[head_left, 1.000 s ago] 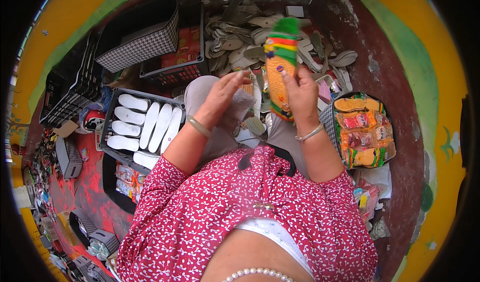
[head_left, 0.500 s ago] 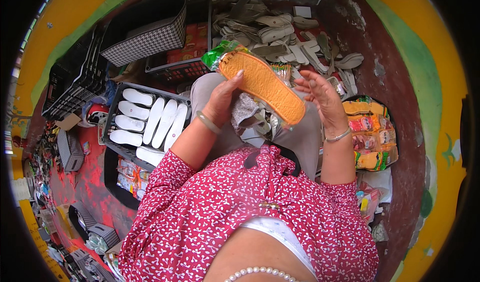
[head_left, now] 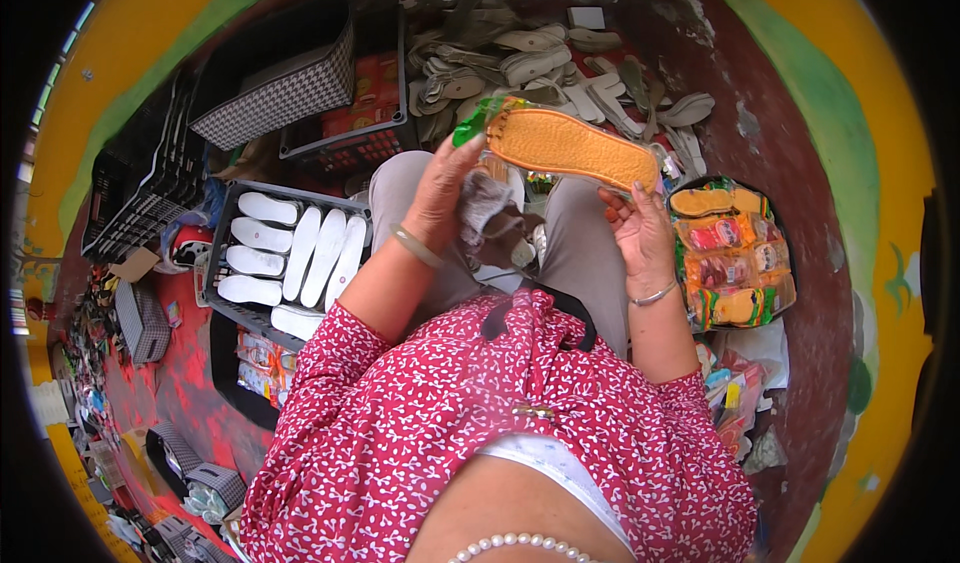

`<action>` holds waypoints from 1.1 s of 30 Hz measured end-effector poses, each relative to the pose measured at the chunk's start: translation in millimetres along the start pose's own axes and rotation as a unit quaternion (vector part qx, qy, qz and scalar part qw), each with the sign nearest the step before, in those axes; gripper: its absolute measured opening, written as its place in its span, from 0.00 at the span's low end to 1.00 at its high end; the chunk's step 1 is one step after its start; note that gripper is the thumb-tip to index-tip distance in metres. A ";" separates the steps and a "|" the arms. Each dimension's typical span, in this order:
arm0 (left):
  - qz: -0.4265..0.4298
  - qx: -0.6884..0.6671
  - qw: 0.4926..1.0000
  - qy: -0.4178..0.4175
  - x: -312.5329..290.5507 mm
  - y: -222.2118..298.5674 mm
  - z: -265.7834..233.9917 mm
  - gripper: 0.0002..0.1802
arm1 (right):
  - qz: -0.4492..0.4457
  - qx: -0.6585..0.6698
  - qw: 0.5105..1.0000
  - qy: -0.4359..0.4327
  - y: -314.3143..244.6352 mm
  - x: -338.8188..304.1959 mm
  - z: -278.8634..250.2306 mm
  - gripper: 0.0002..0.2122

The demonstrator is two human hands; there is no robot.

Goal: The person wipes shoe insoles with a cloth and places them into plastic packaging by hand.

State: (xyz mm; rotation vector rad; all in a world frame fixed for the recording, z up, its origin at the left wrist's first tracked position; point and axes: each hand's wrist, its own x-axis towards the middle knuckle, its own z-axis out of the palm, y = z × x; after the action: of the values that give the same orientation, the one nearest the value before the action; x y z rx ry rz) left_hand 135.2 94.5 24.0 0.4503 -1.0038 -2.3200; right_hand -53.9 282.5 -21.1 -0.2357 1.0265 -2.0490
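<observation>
A pair-shaped orange insole (head_left: 575, 147) in a clear wrapper with a green end is held up above my knees, lying nearly level. My left hand (head_left: 442, 189) is closed on the green end of the wrapper. At the other end, my right hand (head_left: 642, 235) pinches the insole's edge between thumb and fingers. Below it, between my knees, lies a crumpled grey cloth (head_left: 487, 206). Whether a second insole sits behind the orange one, I cannot tell.
On the left stands a dark crate (head_left: 228, 225) of white insoles. A basket (head_left: 792, 294) of packaged insoles is at the right. Loose grey and white insoles (head_left: 530, 63) are heaped at the back beside a houndstooth bin (head_left: 285, 96).
The insole has turned closer to level and shifted right. My right hand, apart from it before, has closed on its right end. My left hand has slid to the wrapper's green end.
</observation>
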 end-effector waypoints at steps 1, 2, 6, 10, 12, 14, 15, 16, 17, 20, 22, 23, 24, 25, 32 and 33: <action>-0.003 0.041 0.999 0.032 5.5 0.9 -1.3 0.18 | 0.003 -0.008 1.000 0.008 -6.2 -1.0 -5.6 0.13; -0.005 0.081 0.995 0.065 11.6 1.3 -2.7 0.14 | 0.007 -0.016 1.000 0.017 -9.5 -2.4 -9.1 0.13; -0.062 0.235 0.970 -0.004 25.1 -3.2 -19.2 0.10 | -0.026 -0.053 0.998 0.011 -26.7 -9.7 -20.3 0.12; -0.114 0.108 0.987 -0.043 23.4 -9.0 -12.5 0.11 | -0.052 -0.052 0.997 -0.006 -37.0 -7.1 -44.1 0.12; -0.112 0.043 0.991 -0.054 17.8 -16.8 -5.7 0.12 | -0.025 -0.005 1.000 0.015 -35.9 -6.1 -50.7 0.11; -0.122 0.050 0.990 -0.044 14.2 -17.5 4.0 0.12 | -0.014 0.022 0.999 0.027 -34.9 -3.7 -64.5 0.11; -0.124 0.060 0.990 -0.040 15.1 -21.0 3.5 0.12 | -0.010 0.016 1.000 0.009 -35.8 -2.8 -73.8 0.12; -0.126 0.072 0.989 -0.034 17.0 -24.0 2.4 0.11 | -0.009 0.042 0.999 0.031 -37.0 -1.4 -71.5 0.12; -0.151 0.079 0.984 -0.053 21.8 -27.4 1.7 0.11 | -0.014 0.068 0.996 0.056 -37.9 -1.7 -66.9 0.13; -0.156 0.211 0.960 -0.102 17.4 -31.3 1.9 0.12 | -0.060 0.141 0.985 0.082 -24.8 7.5 -68.6 0.17; -0.124 0.302 0.939 -0.112 16.7 -38.5 -4.4 0.13 | -0.086 0.192 0.977 0.043 -13.7 -0.8 -35.5 0.17; -0.136 0.280 0.943 -0.120 16.3 -40.9 -1.6 0.12 | -0.041 0.183 0.982 0.010 -2.1 -0.6 -43.8 0.18; -0.147 0.260 0.946 -0.126 15.2 -44.5 3.4 0.12 | 0.005 0.173 0.985 -0.024 8.8 0.8 -54.2 0.20; -0.147 0.254 0.950 -0.110 11.5 -47.2 13.3 0.12 | 0.005 0.144 0.989 -0.016 10.0 -6.6 -45.8 0.22; -0.151 0.393 0.870 -0.258 9.1 -56.4 17.0 0.13 | -0.021 0.104 0.994 0.008 5.0 -39.0 -28.5 0.22; -0.174 0.404 0.855 -0.275 11.7 -56.9 14.3 0.14 | -0.034 0.101 0.994 0.014 1.6 -39.0 -38.2 0.23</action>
State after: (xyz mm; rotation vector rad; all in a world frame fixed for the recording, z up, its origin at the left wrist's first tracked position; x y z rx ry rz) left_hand 98.1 127.0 -9.9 0.2803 -2.3822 -2.2685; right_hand -46.0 333.1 -40.1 -0.1375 0.8301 -2.2053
